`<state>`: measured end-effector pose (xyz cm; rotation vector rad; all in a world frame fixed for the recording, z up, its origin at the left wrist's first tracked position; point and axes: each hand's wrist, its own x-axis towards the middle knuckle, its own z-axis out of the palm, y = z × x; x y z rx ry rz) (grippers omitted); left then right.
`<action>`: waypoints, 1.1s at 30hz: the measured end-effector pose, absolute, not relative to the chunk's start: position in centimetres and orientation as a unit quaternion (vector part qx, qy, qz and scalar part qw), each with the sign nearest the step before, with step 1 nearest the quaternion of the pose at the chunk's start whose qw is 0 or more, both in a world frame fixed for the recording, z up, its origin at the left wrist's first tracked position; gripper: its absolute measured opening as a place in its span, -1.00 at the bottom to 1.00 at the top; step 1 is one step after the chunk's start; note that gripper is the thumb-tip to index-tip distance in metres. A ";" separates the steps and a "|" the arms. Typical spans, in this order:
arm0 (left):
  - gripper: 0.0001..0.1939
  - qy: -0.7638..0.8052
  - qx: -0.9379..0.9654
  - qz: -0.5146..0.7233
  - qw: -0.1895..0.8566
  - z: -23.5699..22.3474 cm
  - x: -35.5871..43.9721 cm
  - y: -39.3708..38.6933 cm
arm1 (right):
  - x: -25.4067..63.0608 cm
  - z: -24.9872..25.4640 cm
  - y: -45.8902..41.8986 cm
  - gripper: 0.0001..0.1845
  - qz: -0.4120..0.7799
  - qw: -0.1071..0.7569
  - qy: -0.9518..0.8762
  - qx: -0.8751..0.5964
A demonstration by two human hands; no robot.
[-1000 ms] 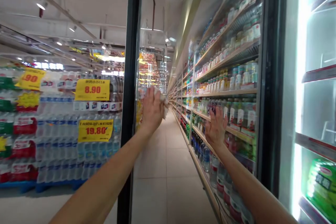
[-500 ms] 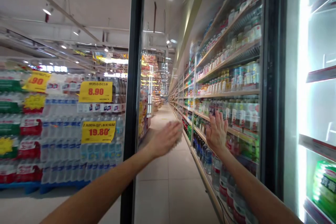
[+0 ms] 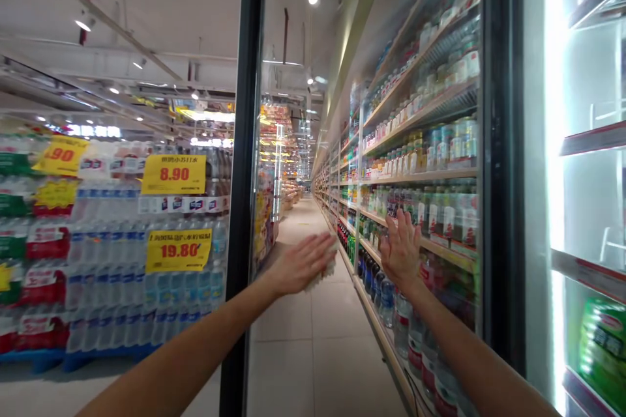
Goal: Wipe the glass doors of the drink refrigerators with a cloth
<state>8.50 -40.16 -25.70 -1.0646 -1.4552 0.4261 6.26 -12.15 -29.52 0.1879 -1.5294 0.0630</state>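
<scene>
A tall glass door (image 3: 313,163) in a black frame (image 3: 243,163) stands before me. My left hand (image 3: 304,263) lies with fingers stretched out over a pale, ruffled cloth (image 3: 323,275), flat against the pane. Only the cloth's lower edge shows beneath the palm and fingers. Further right, my right hand (image 3: 401,251) is raised with its fingers up and apart, holding nothing. It appears to rest on the glass, though the contact is hard to make out. Shelves of bottled drinks (image 3: 447,212) show through the pane behind it.
Stacked packs of bottled water (image 3: 105,241) with yellow price signs (image 3: 178,251) stand at the left. A lit cooler with shelves (image 3: 594,267) opens at the right, a green package (image 3: 604,345) low in it. The tiled aisle floor (image 3: 288,365) runs ahead beyond the glass.
The whole view has shifted slightly. More of the cloth shows under my left hand. Both hands keep nearly the same place on the glass.
</scene>
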 end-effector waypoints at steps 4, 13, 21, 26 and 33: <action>-0.53 -0.654 -0.278 0.011 0.703 -22.1 8.1 -41.5 | 6.2 -29.6 -12.1 -0.41 0.030 0.721 -0.688 0.083; -0.57 -0.635 -0.468 0.199 0.582 -24.0 8.6 -40.6 | 6.4 -29.7 -12.1 -0.37 0.031 0.715 -0.692 0.096; -0.61 -0.610 -0.456 0.182 0.621 -24.1 8.9 -40.3 | 6.4 -29.8 -12.1 -0.37 0.026 0.717 -0.689 0.099; -0.60 -0.634 -0.384 0.115 0.661 -21.1 8.5 -41.3 | 6.3 -29.9 -12.0 -0.37 0.026 0.716 -0.690 0.099; -0.60 -0.640 -0.424 0.170 0.618 -23.8 8.4 -39.4 | 6.4 -29.9 -12.2 -0.38 0.024 0.717 -0.690 0.097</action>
